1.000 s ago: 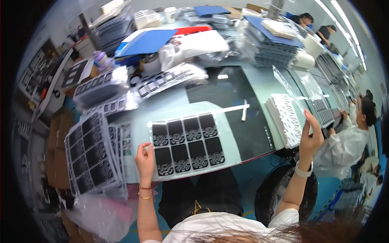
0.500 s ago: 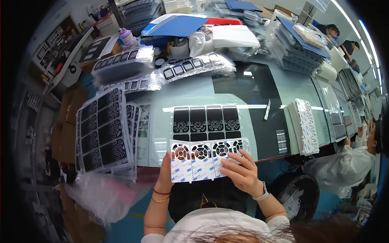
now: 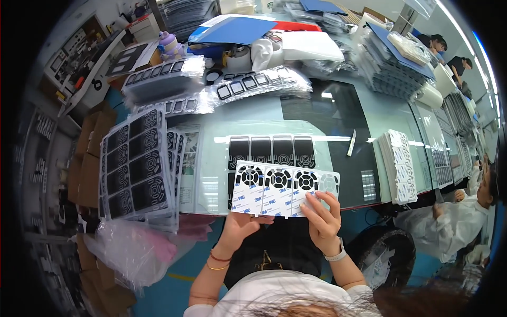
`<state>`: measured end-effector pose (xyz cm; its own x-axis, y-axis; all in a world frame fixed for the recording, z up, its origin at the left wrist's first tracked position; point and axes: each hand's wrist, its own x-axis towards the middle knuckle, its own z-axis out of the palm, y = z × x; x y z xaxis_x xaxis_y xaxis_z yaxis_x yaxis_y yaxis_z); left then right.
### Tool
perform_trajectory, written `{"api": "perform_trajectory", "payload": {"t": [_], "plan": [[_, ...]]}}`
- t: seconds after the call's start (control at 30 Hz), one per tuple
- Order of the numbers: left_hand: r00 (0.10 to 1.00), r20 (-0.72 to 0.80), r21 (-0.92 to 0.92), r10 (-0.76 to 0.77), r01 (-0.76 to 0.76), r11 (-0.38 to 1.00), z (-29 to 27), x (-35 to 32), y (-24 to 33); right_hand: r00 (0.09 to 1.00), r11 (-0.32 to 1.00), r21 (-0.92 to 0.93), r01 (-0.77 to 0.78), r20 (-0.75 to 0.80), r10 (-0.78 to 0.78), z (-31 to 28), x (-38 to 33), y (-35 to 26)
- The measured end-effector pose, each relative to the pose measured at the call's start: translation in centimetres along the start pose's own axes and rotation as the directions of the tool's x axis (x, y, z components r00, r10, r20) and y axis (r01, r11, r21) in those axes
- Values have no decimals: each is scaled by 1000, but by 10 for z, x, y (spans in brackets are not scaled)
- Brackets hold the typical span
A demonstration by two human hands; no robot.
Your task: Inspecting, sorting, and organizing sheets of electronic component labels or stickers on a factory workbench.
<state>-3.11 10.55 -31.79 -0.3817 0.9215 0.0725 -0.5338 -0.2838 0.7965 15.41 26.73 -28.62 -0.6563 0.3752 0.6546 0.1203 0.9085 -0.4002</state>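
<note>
I hold a white-backed adhesive sheet (image 3: 275,199) with blue print and a row of round slotted cut-outs, tilted above the table's near edge. My right hand (image 3: 323,217) grips its right end, fingers on the front face and thumb hidden behind. My left hand (image 3: 238,232) is at the lower left edge; its fingers curl under the sheet and are partly hidden. Just beyond, a sheet of black panels (image 3: 261,145) with round slotted patterns lies on the glass-topped table, partly covered by the held sheet.
At left stands a stack of black-panel sheets (image 3: 134,168). A pile of white adhesive sheets (image 3: 397,166) lies right, near a light-coloured knife-like tool (image 3: 351,143) on a black mat (image 3: 343,113). Trays, film packs and blue folders (image 3: 232,30) crowd the back. A co-worker (image 3: 455,219) sits at right.
The adhesive sheet has been raised away from me and slightly right, now covering more of the black panels. My left hand has shifted from its left side to beneath the lower left edge.
</note>
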Motion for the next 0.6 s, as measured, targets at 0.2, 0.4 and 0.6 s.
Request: {"api": "perform_trajectory", "payload": {"t": [0.2,0.4,0.6], "plan": [[975,-223,148,-11,45,988,16,4,1,999,999,-26,35,20,-34,4,-2,-8],[955,-296,163,24,26,986,20,2,5,996,999,-5,38,80,-37,2,-5,-5],[943,-330,145,38,10,989,18,2,5,998,998,52,-30,52,28,-15,11,-5]]}}
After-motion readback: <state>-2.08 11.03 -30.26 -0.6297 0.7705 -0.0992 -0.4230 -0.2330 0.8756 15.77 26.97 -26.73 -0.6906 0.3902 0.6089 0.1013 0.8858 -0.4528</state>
